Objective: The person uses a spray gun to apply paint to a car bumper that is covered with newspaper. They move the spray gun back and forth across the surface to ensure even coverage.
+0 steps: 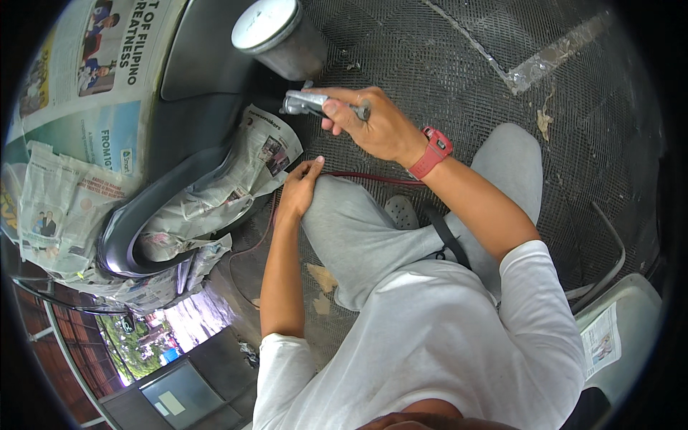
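Observation:
My right hand (pixel 376 125), with a red watch (pixel 432 152) on the wrist, is closed around the handle of a metal spray gun (pixel 308 102). A large silver cup (pixel 297 54) with a white lid rises beyond the gun and appears joined to it. The gun's head points left, toward a dark car body panel (pixel 204 54). My left hand (pixel 302 188) rests on my bent knee with nothing visible in it; its fingers are partly hidden.
Newspaper sheets (pixel 54 208) mask the car around a dark wheel-arch trim (pixel 118 240). A red hose (pixel 376 178) runs across by my knee. Textured dark matting (pixel 444 79) covers the floor. A pale panel (pixel 627 322) with paper on it stands at the right.

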